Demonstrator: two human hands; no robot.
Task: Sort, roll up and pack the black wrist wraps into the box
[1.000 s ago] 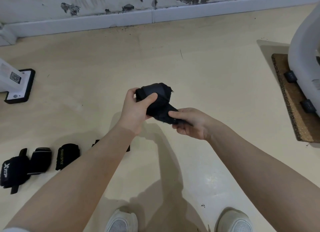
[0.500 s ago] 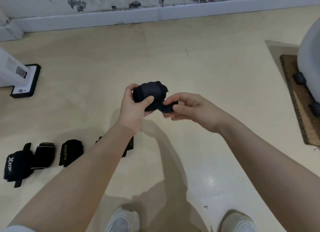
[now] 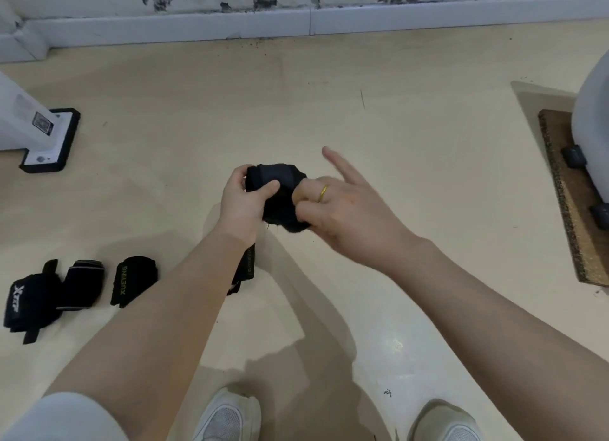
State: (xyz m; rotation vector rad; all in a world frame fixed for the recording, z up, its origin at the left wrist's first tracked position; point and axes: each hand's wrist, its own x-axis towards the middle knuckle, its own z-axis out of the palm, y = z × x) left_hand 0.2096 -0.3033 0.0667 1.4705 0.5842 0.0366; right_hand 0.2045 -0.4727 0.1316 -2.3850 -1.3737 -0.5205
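Note:
A rolled black wrist wrap [image 3: 280, 190] is held above the floor between both hands. My left hand [image 3: 244, 203] grips its left side, thumb across the front. My right hand [image 3: 346, 210] presses and pinches the wrap's right end with thumb and bent fingers, while its index finger points up and away. On the floor at the left lie rolled wraps: one marked XUEYING [image 3: 131, 281], one with grey edging [image 3: 82, 287] and one with a white logo [image 3: 28, 302]. Another black wrap [image 3: 245, 267] lies partly hidden behind my left forearm. No box is in view.
A white stand on a black-edged base [image 3: 49, 141] is at the far left. At the right, a white machine [image 3: 593, 127] sits on a cork mat [image 3: 570, 203]. A white skirting board [image 3: 296, 22] runs along the back. My white shoes [image 3: 227, 417] are at the bottom.
My right hand has brought the wrap's loose end up and around onto the roll and now presses it there. Its index finger has lifted off.

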